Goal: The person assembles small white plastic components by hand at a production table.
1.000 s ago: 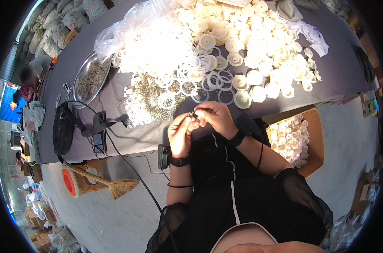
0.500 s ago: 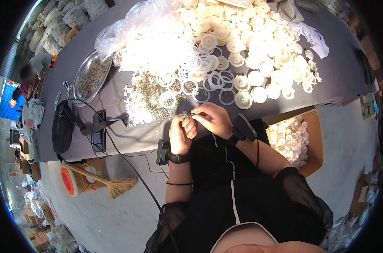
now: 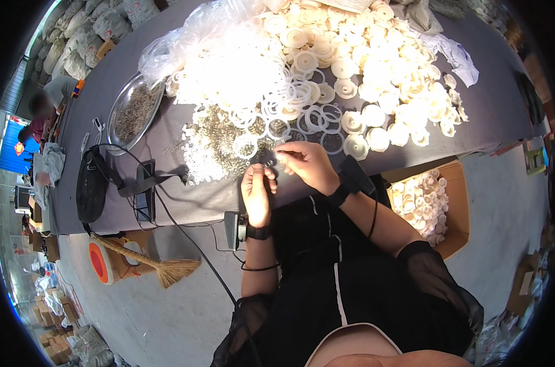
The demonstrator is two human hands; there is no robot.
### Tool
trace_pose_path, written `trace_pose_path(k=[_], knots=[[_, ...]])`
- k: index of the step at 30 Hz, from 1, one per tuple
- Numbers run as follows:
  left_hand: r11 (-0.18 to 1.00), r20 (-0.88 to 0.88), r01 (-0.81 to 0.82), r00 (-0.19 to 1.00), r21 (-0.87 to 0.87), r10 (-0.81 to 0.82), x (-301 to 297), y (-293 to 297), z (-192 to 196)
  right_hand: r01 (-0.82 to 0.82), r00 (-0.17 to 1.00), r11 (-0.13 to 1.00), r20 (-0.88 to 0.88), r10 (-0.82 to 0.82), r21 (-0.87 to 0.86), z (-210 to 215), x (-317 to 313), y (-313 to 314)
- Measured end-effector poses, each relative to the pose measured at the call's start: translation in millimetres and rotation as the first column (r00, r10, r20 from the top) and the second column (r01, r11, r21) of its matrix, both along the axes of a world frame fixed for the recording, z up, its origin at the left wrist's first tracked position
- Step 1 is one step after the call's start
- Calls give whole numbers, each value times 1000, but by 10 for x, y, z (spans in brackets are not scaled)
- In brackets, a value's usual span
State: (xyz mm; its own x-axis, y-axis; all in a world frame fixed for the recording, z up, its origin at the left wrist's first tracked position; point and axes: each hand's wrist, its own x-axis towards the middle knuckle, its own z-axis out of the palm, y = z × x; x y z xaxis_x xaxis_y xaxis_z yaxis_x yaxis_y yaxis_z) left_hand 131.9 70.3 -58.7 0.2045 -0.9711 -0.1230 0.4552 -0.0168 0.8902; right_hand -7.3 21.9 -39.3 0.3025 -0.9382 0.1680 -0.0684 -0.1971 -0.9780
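At the table's near edge, my left hand (image 3: 257,191) is closed with its thumb and fingers drawn together. My right hand (image 3: 309,164) pinches with thumb and fingertips just above and to the right of it. What either hand holds is too small to make out. Small metal coil springs (image 3: 219,129) lie in a heap just beyond my hands, with tiny clear pieces (image 3: 198,166) at its near left side. Translucent white rings (image 3: 331,142) overlap beyond my right hand. Cream round discs (image 3: 376,139) form a large pile behind and to the right.
A metal tray (image 3: 110,129) of small parts stands left on the grey-covered table (image 3: 167,211), near a black pouch (image 3: 90,192) and cables. Clear plastic (image 3: 158,58) lies at the back. Below right is a cardboard box (image 3: 458,208) of white parts; a broom (image 3: 173,271) lies below left.
My hands have moved slightly apart and a little up toward the spring heap. The left fingers have loosened from a tighter curl.
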Motion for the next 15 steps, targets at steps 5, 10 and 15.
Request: trace_pose_path(k=[5, 10, 15], knots=[[996, 15, 69, 998, -61, -69, -41, 17, 48, -348, 896, 832, 415, 160, 431, 102, -73, 24], [987, 168, 59, 985, -152, -33, -158, 44, -40, -311, 913, 877, 372, 168, 366, 141, -130, 66], [959, 120, 143, 986, -244, -117, -362, 14, 97, -313, 870, 845, 488, 71, 434, 131, -246, 103]])
